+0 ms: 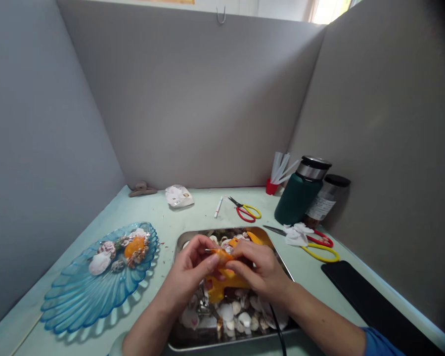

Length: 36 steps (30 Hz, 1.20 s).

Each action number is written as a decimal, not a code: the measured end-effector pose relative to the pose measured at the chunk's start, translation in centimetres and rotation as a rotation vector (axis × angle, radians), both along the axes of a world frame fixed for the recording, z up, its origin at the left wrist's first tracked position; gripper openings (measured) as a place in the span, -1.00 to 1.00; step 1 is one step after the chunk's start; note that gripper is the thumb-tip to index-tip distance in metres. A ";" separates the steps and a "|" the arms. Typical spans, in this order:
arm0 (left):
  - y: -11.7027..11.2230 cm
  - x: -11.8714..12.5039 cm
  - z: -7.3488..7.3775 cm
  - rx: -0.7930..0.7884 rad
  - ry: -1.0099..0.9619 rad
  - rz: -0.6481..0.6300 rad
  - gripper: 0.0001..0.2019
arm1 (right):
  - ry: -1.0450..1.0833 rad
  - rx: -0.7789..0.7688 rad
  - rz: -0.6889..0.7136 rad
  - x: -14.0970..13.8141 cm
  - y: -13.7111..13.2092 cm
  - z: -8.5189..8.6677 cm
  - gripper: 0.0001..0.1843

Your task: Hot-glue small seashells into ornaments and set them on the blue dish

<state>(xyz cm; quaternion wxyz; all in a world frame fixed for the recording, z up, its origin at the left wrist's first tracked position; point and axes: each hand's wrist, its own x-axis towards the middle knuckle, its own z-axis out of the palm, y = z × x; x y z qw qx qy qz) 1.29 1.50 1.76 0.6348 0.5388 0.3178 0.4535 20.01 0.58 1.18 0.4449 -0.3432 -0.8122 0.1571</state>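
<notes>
Over the metal tray, my left hand and my right hand meet with their fingertips closed on a small orange shell. A thin shiny piece sticks out at its left end; I cannot make out what it is. Much of the shell is hidden by my fingers. Just below my hands, a yellow glue gun lies in the tray, partly covered. White and brown seashells fill the tray around it. A black cord runs over the tray's front edge.
On the left stands a blue scalloped dish with shells in it. Behind the tray are small scissors, a white stick and a crumpled packet. To the right are larger scissors, a green bottle and a black slab.
</notes>
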 end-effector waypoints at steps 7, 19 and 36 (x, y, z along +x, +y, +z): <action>0.0 0.0 -0.1 -0.006 0.171 0.036 -0.74 | 0.052 -0.093 0.036 0.1 0.0 0.1 -0.83; 0.4 -0.4 -0.1 0.056 0.115 0.014 -0.78 | 0.013 -0.106 0.109 0.2 -0.1 0.2 -0.83; 0.1 0.4 0.3 -0.135 0.144 0.044 -0.70 | 0.163 0.143 0.029 0.4 0.3 -0.2 -0.97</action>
